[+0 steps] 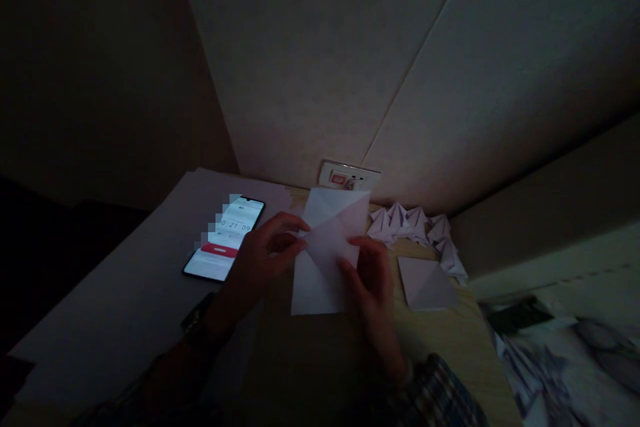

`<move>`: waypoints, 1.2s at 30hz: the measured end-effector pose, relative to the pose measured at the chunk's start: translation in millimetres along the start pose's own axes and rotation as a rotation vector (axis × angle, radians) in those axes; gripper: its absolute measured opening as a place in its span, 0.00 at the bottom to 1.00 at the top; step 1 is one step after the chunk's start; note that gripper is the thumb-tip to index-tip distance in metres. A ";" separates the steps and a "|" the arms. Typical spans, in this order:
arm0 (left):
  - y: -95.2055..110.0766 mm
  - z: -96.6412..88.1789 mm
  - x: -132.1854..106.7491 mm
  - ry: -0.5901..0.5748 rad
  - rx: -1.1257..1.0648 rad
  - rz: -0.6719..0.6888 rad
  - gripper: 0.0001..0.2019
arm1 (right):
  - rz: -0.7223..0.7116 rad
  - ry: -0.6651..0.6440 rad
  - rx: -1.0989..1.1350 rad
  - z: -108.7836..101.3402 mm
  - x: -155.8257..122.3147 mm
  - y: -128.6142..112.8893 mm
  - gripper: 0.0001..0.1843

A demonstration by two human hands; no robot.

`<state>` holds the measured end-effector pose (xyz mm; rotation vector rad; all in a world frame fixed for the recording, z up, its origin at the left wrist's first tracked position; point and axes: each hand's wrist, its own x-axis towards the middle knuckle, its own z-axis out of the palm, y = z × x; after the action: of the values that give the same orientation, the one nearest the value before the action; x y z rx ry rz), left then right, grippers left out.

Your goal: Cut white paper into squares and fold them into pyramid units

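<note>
A white sheet of paper lies on a wooden table, partly folded along a diagonal crease. My left hand pinches the folded flap at the sheet's left edge, fingers closed on it. On the sheet's right side, my right hand presses down with its fingers bent over the paper. A dark watch sits on my left wrist. My right sleeve is plaid.
A lit phone lies on a large pale sheet at the left. Several folded white paper pieces sit in a row by the wall, a flat folded square at the right. A wall socket is behind.
</note>
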<state>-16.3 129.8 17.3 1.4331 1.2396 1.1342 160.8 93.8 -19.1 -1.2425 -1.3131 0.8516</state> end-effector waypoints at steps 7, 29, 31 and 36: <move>-7.6 0.5 -1.3 -0.163 -0.007 0.005 0.19 | -0.071 0.028 0.020 -1.9 3.9 2.8 0.15; 2.6 -1.4 0.1 0.134 0.232 0.352 0.03 | -0.114 0.069 -0.097 -5.1 6.5 -6.6 0.01; 4.2 -1.4 -1.2 0.065 0.146 0.292 0.03 | -0.094 0.050 -0.076 -4.4 5.5 -7.4 0.02; 3.9 1.5 -4.5 -0.117 0.041 0.055 0.05 | 0.120 0.074 0.094 -1.3 4.3 -6.7 0.08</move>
<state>-14.6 124.8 20.5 1.5501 1.1540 1.0514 161.3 96.4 -11.5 -1.2763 -1.1359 0.9324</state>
